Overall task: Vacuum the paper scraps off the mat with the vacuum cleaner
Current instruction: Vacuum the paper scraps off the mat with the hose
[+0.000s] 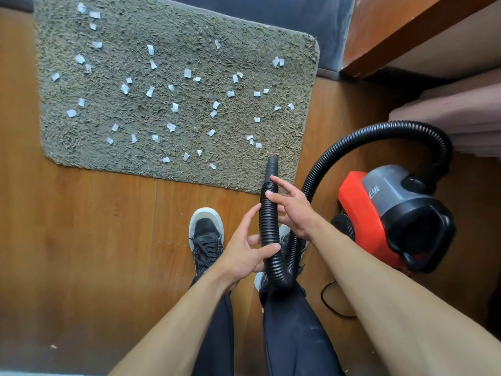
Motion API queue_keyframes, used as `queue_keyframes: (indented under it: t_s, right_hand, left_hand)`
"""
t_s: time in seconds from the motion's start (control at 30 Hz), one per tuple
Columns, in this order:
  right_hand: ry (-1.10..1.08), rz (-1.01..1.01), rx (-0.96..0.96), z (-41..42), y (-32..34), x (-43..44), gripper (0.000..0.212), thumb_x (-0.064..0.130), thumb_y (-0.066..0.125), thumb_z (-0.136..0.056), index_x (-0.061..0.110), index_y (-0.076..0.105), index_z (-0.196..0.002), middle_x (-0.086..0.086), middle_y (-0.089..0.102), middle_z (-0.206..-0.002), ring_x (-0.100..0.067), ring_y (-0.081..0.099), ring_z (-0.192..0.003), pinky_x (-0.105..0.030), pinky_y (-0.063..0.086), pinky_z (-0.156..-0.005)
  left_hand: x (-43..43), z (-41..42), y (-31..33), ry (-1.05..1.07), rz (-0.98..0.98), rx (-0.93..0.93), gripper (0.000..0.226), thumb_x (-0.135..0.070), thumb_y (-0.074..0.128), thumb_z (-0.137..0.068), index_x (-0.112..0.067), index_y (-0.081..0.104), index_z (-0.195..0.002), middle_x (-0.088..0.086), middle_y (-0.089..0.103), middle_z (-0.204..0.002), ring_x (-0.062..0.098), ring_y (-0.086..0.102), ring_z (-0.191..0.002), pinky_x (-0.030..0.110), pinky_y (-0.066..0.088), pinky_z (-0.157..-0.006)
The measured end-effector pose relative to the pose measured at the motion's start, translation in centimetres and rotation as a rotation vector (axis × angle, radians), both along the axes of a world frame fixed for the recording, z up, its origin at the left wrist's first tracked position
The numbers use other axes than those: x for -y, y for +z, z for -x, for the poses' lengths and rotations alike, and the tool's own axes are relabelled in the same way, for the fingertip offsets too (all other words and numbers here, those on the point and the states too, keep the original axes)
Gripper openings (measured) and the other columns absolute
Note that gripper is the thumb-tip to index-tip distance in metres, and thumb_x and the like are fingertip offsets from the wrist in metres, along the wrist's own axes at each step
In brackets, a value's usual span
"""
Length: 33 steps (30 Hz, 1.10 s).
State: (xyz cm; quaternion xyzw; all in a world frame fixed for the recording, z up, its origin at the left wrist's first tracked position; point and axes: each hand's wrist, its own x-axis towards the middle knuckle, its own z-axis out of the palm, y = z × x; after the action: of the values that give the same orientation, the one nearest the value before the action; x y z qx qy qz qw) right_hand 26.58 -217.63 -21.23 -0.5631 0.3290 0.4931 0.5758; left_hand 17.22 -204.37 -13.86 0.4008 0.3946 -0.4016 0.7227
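Observation:
A shaggy grey-green mat (173, 36) lies on the wooden floor, strewn with several white paper scraps (150, 91). A red and black vacuum cleaner (393, 215) stands on the floor at the right, its black ribbed hose (268, 221) looping over to my hands. The hose's smooth nozzle (272, 165) points at the mat's near right corner. My left hand (244, 251) wraps loosely around the hose from the left, thumb across it. My right hand (292, 206) touches the hose from the right, nearer the nozzle, with its fingers spread.
My two feet in black sneakers (206, 237) stand just below the mat. A black power cord (329, 299) lies on the floor by the vacuum. A wooden furniture edge (401, 36) and folded pink fabric (461, 112) fill the upper right.

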Motion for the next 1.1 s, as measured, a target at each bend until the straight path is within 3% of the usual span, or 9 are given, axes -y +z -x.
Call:
queue_keyframes:
  t_s: [0.27, 0.47, 0.6, 0.77, 0.87, 1.0, 1.1]
  right_hand:
    - [0.03, 0.022, 0.038, -1.0, -0.4, -2.1, 0.047, 0.012, 0.068, -0.09, 0.03, 0.058, -0.131, -0.013, 0.068, -0.112, -0.019, 0.068, -0.083, -0.033, 0.056, -0.068]
    - [0.02, 0.039, 0.045, -1.2, -0.3, -3.0, 0.047, 0.012, 0.067, -0.09, 0.03, 0.057, -0.133, -0.012, 0.067, -0.115, -0.018, 0.068, -0.089, -0.03, 0.056, -0.065]
    - [0.066, 0.02, 0.061, -1.6, -0.2, -4.4, 0.048, 0.011, 0.066, -0.09, 0.03, 0.057, -0.133, -0.01, 0.064, -0.111, -0.016, 0.067, -0.089, -0.033, 0.056, -0.068]
    - [0.04, 0.021, 0.063, -2.4, -0.4, -6.3, 0.047, 0.008, 0.065, -0.091, 0.029, 0.058, -0.133, -0.008, 0.064, -0.107, -0.016, 0.066, -0.086, -0.033, 0.056, -0.066]
    - [0.035, 0.024, 0.067, -2.8, -0.4, -6.8, 0.048, 0.007, 0.064, -0.092, 0.027, 0.056, -0.135, -0.007, 0.064, -0.104, -0.015, 0.066, -0.085, -0.032, 0.056, -0.066]
    - [0.057, 0.018, 0.059, -3.1, -0.3, -7.3, 0.048, 0.006, 0.063, -0.092, 0.026, 0.055, -0.135, -0.005, 0.063, -0.1, -0.015, 0.065, -0.082, -0.038, 0.058, -0.074]
    - [0.078, 0.02, 0.06, -3.1, -0.2, -7.6, 0.048, 0.006, 0.063, -0.092, 0.026, 0.056, -0.135, -0.005, 0.063, -0.101, -0.016, 0.065, -0.085, -0.041, 0.058, -0.076]
  left_hand:
    - [-1.4, -0.7, -0.3, 0.001, 0.024, -0.003, 0.094, -0.001, 0.07, -0.089, -0.05, 0.019, -0.15, 0.028, 0.067, -0.116, 0.019, 0.073, -0.092, 0.029, 0.059, -0.068]
    - [-2.1, -1.0, -0.6, 0.004, 0.032, -0.005, 0.092, -0.002, 0.069, -0.09, -0.053, 0.02, -0.148, 0.02, 0.072, -0.108, 0.017, 0.073, -0.095, 0.03, 0.059, -0.068]
    - [-2.7, -0.9, -0.2, 0.054, 0.004, -0.002, 0.087, -0.001, 0.069, -0.09, -0.053, 0.024, -0.144, 0.025, 0.07, -0.109, 0.021, 0.073, -0.094, 0.036, 0.06, -0.071]
    - [-3.5, -1.6, -0.3, 0.097, -0.044, 0.014, 0.084, -0.001, 0.067, -0.091, -0.059, 0.028, -0.136, 0.013, 0.074, -0.095, 0.026, 0.074, -0.093, 0.054, 0.058, -0.086]
    - [-4.0, -2.0, -0.4, 0.094, -0.03, 0.017, 0.083, -0.004, 0.069, -0.091, -0.059, 0.027, -0.137, 0.008, 0.074, -0.092, 0.024, 0.073, -0.086, 0.055, 0.058, -0.083]
    - [-4.4, -2.0, -0.2, 0.102, -0.029, 0.003, 0.085, -0.005, 0.067, -0.092, -0.056, 0.023, -0.143, 0.014, 0.074, -0.097, 0.025, 0.073, -0.087, 0.051, 0.06, -0.08]
    - [-4.6, -2.0, -0.1, 0.099, -0.03, -0.012, 0.085, -0.005, 0.067, -0.093, -0.057, 0.023, -0.144, 0.02, 0.074, -0.105, 0.028, 0.073, -0.092, 0.056, 0.058, -0.084]
